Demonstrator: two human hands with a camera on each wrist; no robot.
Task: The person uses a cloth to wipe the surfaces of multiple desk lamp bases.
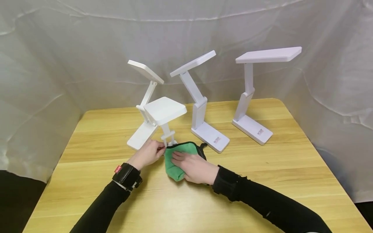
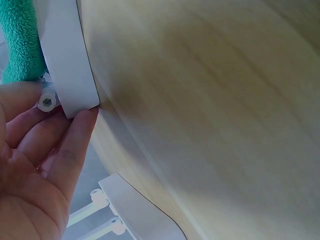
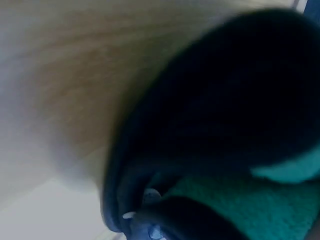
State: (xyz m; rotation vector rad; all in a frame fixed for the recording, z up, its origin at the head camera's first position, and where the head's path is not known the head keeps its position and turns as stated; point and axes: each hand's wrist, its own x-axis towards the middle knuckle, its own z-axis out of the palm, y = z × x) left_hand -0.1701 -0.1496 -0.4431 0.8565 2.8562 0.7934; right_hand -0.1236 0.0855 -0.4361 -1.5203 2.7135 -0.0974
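A white folding desk lamp (image 1: 165, 110) stands nearest the person. My left hand (image 1: 149, 152) pinches the far end of its base between thumb and fingers. In the left wrist view, the fingertips lie along the end of the white base (image 2: 67, 60), beside a hinge screw (image 2: 47, 101). My right hand (image 1: 196, 165) lies over a green cloth with a black edge (image 1: 172, 166), its fingers stretched out and pressing on it. That cloth covers most of the lamp's base. Close up in the right wrist view, the cloth's green fleece (image 3: 240, 205) shows inside its dark border.
Behind stand three more white lamps: one at left (image 1: 142, 136), one in the middle (image 1: 198, 113), one at right (image 1: 252, 129). The left one stands close behind the front lamp. All are on a wooden table (image 1: 262, 187) with pale fabric (image 1: 186, 35) hanging around it.
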